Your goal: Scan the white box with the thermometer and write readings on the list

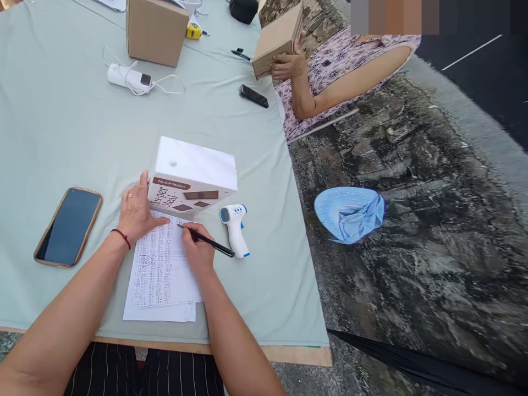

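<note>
My right hand (198, 245) grips a black pen (212, 242), its tip at the upper part of the printed sheets (159, 275). The papers lie stacked in front of me, covered in rows of small marks, with one spot circled. My left hand (138, 209) lies with fingers spread at the top left of the papers, beside a white box (193, 170) marked "NutriMotion". The box stands on the far end of the sheets. To the right of my right hand lies a white and blue infrared thermometer (235, 230).
A smartphone (69, 226) lies at left on the pale green tablecloth (74, 137). Farther back are a white device with a cord (128, 78), a cardboard box (155, 30) and a black device (253, 95). Another person's hand (289, 63) holds a carton (277, 41). A blue hat (350, 214) lies beyond the table.
</note>
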### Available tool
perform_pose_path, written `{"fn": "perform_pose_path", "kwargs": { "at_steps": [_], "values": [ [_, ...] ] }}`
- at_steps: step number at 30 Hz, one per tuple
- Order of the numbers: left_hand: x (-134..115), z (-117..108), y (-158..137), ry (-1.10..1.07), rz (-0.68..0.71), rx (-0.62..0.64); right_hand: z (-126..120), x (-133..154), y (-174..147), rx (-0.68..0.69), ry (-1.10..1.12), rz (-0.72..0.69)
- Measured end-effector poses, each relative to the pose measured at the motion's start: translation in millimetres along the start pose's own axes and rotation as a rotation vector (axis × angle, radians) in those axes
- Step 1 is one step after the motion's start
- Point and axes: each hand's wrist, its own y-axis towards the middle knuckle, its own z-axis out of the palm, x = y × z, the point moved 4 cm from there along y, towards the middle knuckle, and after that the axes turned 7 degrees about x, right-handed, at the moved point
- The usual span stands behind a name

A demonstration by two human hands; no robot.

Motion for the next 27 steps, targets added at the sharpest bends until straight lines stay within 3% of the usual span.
{"fn": "perform_pose_path", "kwargs": {
  "at_steps": [27],
  "values": [
    [1.1,2.2,0.3,-0.021,0.021,0.008,0.3,-2.7,0.5,0.003,-0.041,0.023]
  ]
}}
